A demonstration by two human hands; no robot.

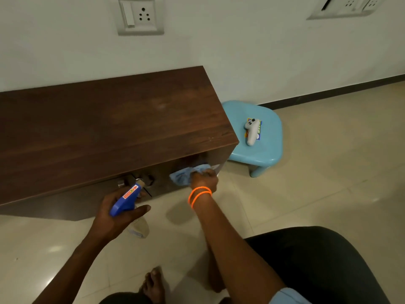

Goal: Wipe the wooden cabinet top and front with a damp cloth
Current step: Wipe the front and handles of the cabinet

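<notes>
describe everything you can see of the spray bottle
The spray bottle has a blue plastic trigger head with an orange and white label on its side and a clear body, which looks nearly empty. It is off the floor, tilted, nozzle aimed at the cabinet front near the metal handles, body hanging below the hand. The left hand grips it at the neck, thumb lying along the head. Nothing else touches it.
</notes>
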